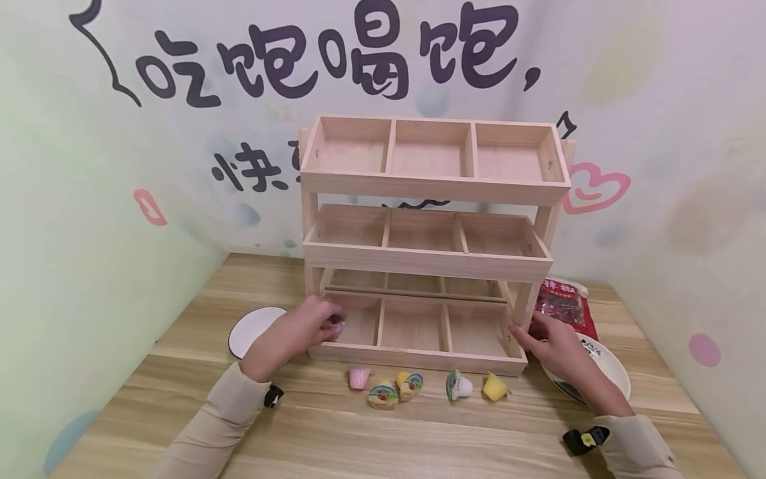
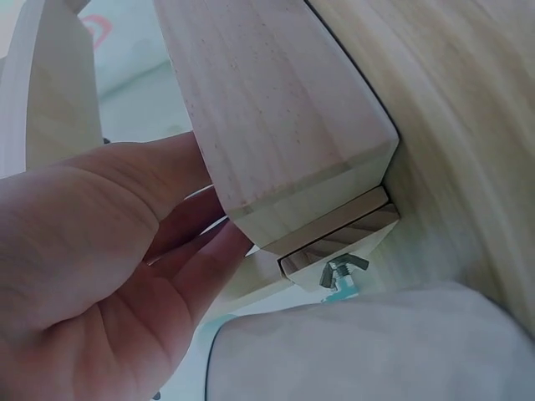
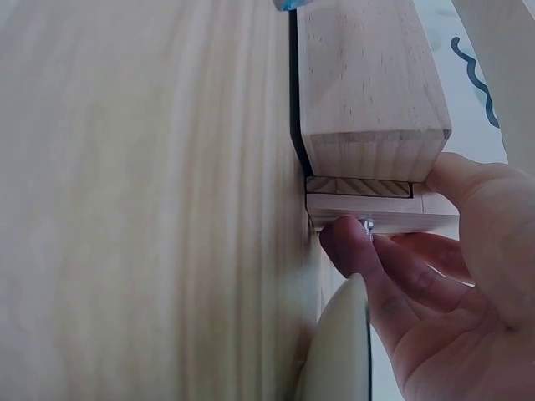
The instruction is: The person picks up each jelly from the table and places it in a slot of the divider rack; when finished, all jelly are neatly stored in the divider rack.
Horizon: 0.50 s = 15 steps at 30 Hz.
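Observation:
A three-tier wooden rack (image 1: 437,189) stands on the table, each tier split into compartments. My left hand (image 1: 293,332) reaches into the bottom tier's left compartment and pinches a small jelly cup (image 1: 335,323), mostly covered by the fingers. In the left wrist view, the rack's end (image 2: 276,109) hides those fingertips. At the rack's lower right, my right hand (image 1: 562,352) grips the side frame; the right wrist view shows thumb and fingers around its wooden edge (image 3: 380,215). In front lie a pink jelly cup (image 1: 359,378), several yellow ones (image 1: 383,395) and a white one (image 1: 459,386).
A white plate (image 1: 244,332) sits left of the rack, partly behind my left arm. On the right, another plate (image 1: 618,376) lies under my right forearm, with a red food packet (image 1: 585,319) behind it. A printed wall sheet (image 1: 251,120) rises behind the table.

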Available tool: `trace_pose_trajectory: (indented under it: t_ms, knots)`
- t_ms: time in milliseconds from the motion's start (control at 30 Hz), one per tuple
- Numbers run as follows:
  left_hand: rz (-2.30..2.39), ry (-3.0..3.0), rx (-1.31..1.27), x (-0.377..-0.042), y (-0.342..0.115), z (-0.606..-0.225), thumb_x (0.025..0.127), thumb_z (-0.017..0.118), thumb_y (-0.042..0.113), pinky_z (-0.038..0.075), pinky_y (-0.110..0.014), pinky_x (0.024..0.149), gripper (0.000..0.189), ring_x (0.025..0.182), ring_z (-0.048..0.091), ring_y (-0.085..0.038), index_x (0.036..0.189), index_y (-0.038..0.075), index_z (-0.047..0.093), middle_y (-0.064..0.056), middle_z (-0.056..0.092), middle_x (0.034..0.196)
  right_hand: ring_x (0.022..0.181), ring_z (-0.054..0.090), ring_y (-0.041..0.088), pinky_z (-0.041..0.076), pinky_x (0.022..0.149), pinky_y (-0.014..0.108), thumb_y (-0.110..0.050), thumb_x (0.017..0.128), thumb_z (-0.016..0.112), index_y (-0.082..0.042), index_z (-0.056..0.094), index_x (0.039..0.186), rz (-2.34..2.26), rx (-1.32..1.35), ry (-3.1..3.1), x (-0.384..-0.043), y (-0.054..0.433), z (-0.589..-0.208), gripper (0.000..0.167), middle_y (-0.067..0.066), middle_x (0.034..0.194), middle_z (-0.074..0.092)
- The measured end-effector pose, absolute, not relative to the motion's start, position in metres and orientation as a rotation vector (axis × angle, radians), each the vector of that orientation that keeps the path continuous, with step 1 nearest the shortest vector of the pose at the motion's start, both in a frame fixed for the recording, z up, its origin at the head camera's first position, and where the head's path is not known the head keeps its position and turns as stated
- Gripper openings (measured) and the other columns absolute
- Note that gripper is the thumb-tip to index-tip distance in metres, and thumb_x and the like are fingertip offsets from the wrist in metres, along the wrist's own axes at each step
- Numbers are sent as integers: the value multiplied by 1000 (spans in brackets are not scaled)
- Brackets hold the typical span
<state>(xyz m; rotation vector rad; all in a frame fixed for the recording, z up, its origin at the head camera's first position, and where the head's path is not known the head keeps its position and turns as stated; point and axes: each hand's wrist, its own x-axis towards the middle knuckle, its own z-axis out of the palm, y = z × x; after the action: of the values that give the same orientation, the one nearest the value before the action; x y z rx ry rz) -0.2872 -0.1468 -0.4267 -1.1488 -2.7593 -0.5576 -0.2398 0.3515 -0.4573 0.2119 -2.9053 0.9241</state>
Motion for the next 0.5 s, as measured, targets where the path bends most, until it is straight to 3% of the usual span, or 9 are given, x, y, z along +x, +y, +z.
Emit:
trace_pose_trajectory:
  t_ms: [200,400,500]
  knots:
    - [-539,-2737,-1163,-288,-147,-426,92,79,-2,44,-21,62,16,65,51,-8,83,6,70,0,61,72,108,76,36,65,89,54,-45,107,68,1,60,148,918,206,-2908,-240,353,-458,63,25,127,76]
    - [-573,-2666,-1160,-280,-145,-419,94,83,7,59,-29,71,10,77,72,-17,100,2,78,-7,78,90,106,76,33,66,87,52,-45,106,69,0,60,148,925,210,-2898,-241,354,-460,61,24,125,77]
    - [-617,-2616,-1136,-273,-141,-417,95,81,8,62,-31,75,10,83,75,-22,104,3,80,-9,81,95,105,76,31,66,87,51,-45,106,69,-1,60,148,932,213,-2897,-242,354,-462,61,22,124,77]
